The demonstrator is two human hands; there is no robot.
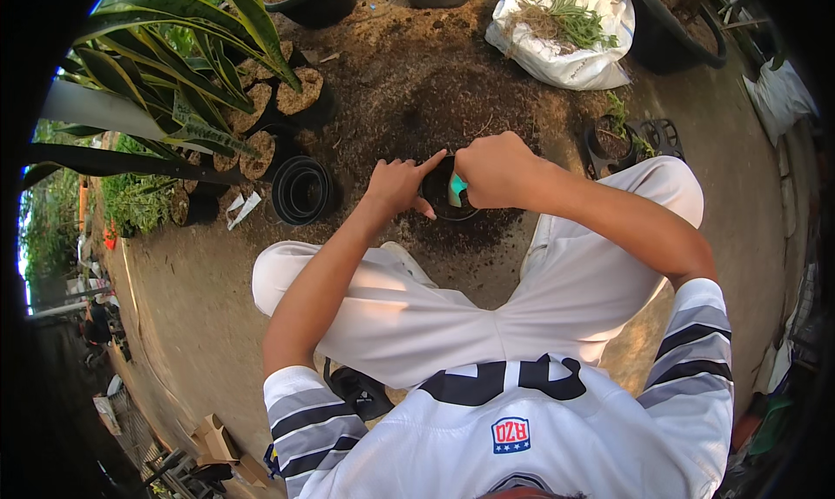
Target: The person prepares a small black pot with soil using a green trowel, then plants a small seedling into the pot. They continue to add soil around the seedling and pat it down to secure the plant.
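Note:
A small black plant pot stands on soil-strewn ground between my feet. My left hand spans its left side, with the index finger stretched along the far rim and the thumb at the near left edge. Over the pot's right side, my right hand is closed in a fist around a green hand tool. The tool's green part points down into the pot; its grip is hidden in my fist. Dark soil is heaped just beyond the pot. How full the pot is I cannot make out.
Nested black pots stand to the left, near potted snake plants. A white sack topped with pulled greenery lies at the far right. Nearer on that side is a black tray with a small potted plant.

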